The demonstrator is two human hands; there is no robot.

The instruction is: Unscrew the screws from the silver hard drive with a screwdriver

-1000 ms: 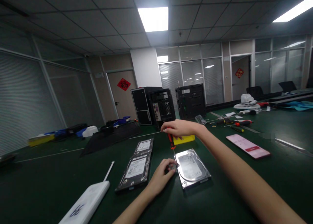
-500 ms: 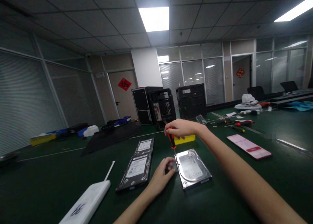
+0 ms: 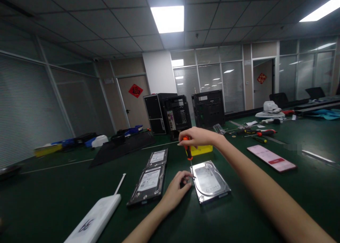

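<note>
Well to the left of the silver hard drive [image 3: 209, 181], a white plastic case [image 3: 97, 216] with a dark handwritten mark lies on the green tabletop [image 3: 106, 182], a thin white stick [image 3: 120, 184] at its far end. Farther back on that side of the drive is a black mat [image 3: 122, 147]. Nearer the drive, still on its left, two dark hard drives [image 3: 148, 181] lie end to end. The left hand [image 3: 179, 188] is just beside the silver drive's left edge, fingers half curled with the tips at that edge; whether they grip it, I cannot tell. The right hand [image 3: 196, 136] is above and behind the drive, fingers closed around the handle of an orange-and-black screwdriver [image 3: 188, 152], whose shaft points down to the drive's far left corner. Just behind the drive is a yellow block [image 3: 202, 150], and farther behind stand black computer cases [image 3: 208, 110]. To its right lies a pink-screened phone [image 3: 271, 158], with hand tools [image 3: 267, 133] beyond.
</note>
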